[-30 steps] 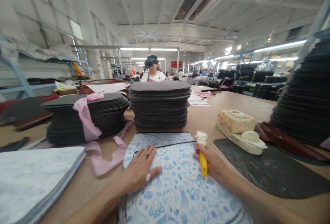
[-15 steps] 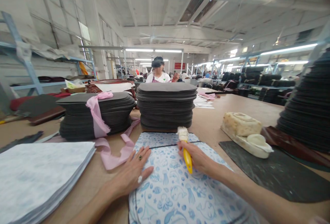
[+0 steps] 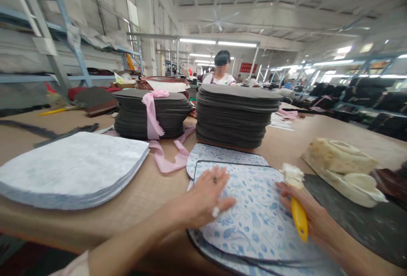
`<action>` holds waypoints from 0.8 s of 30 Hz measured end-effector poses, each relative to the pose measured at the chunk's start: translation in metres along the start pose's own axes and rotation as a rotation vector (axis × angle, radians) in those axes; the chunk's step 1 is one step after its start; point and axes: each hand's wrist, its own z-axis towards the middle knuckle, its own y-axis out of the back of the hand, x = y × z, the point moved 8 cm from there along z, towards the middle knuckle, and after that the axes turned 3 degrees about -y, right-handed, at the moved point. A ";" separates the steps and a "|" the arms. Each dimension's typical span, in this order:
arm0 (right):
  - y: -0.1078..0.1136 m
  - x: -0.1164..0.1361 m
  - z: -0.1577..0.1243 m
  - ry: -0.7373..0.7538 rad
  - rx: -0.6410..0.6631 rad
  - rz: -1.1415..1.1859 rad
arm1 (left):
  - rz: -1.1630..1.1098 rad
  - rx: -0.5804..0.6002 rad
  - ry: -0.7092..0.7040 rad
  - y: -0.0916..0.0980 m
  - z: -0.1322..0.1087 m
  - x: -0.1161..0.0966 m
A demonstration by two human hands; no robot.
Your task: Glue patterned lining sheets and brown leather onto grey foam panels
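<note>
Blue-and-white fabric panels (image 3: pixel 251 208) printed with sea creatures lie in a loose stack in front of me, with dark edges showing. My left hand (image 3: pixel 211 195) rests over the top panel's left side, fingers stretched out, a ring on one finger and a white patch on the thumb. A yellow-handled brush (image 3: pixel 299 216) with whitish, clotted bristles is held in my right hand (image 3: pixel 305 206), at the stack's right edge. Behind the panels stands a tall stack of dark grey sheets (image 3: pixel 235 119).
A second dark stack (image 3: pixel 130 119) is tied with pink cloth strip (image 3: pixel 154 119). White panels (image 3: pixel 76 165) lie at left. A yellowed, crusted container (image 3: pixel 343 157) sits on a dark mat (image 3: pixel 330 199) at right. A person (image 3: pixel 221 72) is beyond the stacks.
The view has swung left and down. The brush has moved from the panels' far edge to their right edge. My left hand has moved from the left edge further onto the top panel.
</note>
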 end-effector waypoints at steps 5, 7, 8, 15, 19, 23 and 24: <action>-0.017 0.006 -0.011 0.045 -0.009 0.016 | 0.113 0.003 -0.168 -0.038 -0.001 -0.040; -0.017 0.004 -0.011 0.060 -0.050 0.033 | 0.155 -0.015 -0.089 -0.038 -0.010 -0.023; -0.017 0.004 -0.011 0.067 -0.065 0.041 | 0.175 -0.016 -0.038 -0.034 -0.017 -0.012; -0.014 0.004 -0.008 0.084 0.037 -0.049 | 0.267 -0.113 0.198 0.005 -0.015 0.029; -0.013 0.006 -0.011 0.112 0.017 -0.070 | 0.237 -0.052 0.036 -0.010 0.032 0.021; -0.020 0.003 -0.010 0.113 -0.073 -0.063 | 0.217 -0.049 0.091 -0.011 0.033 0.049; -0.021 0.003 -0.009 0.120 -0.092 -0.042 | 0.211 -0.059 0.115 -0.008 0.025 0.060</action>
